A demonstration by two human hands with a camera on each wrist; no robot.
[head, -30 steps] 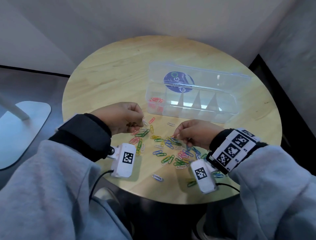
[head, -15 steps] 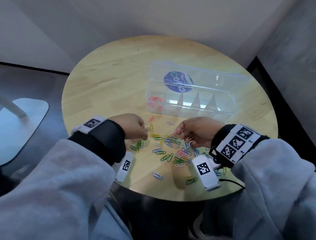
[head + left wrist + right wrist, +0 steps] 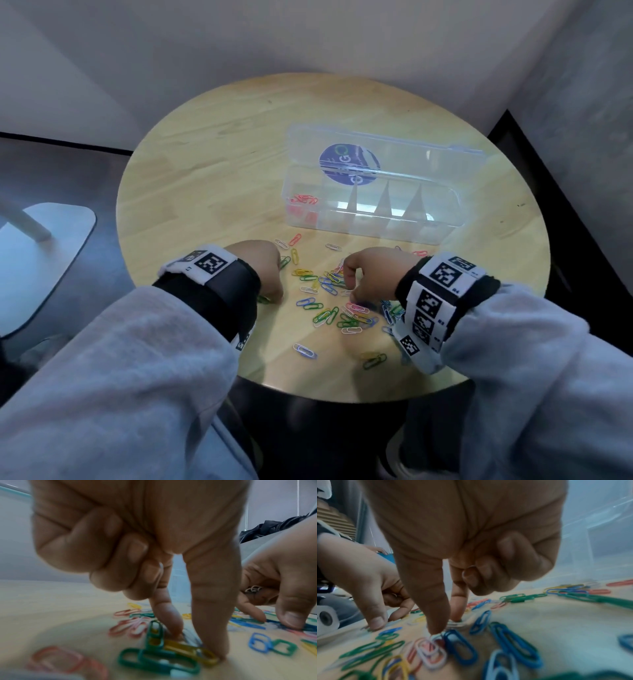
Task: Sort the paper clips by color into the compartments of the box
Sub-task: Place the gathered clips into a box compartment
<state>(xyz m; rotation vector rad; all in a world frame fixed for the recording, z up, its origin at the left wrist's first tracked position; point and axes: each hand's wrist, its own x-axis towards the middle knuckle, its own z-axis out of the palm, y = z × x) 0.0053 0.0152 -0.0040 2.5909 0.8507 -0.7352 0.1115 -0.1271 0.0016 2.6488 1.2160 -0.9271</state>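
- My left hand [image 3: 137, 545] pinches at a yellow clip [image 3: 190, 651]; my right hand [image 3: 471, 534] clutches white clips [image 3: 253, 589], thumb and forefinger on the pile.
- The box [image 3: 373, 219] holds red clips [image 3: 305, 199] in its left compartment.

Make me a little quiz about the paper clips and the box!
1. True or false: the lid of the box is shut.
2. Pick one: what colour are the sorted clips lying in the box's leftmost compartment? A blue, B red, C green.
3. Short answer: which hand has pale clips tucked in its curled fingers while its thumb and first finger reach down to the table?

Key: 1 false, the lid stands open. 2 B. 3 the right hand.
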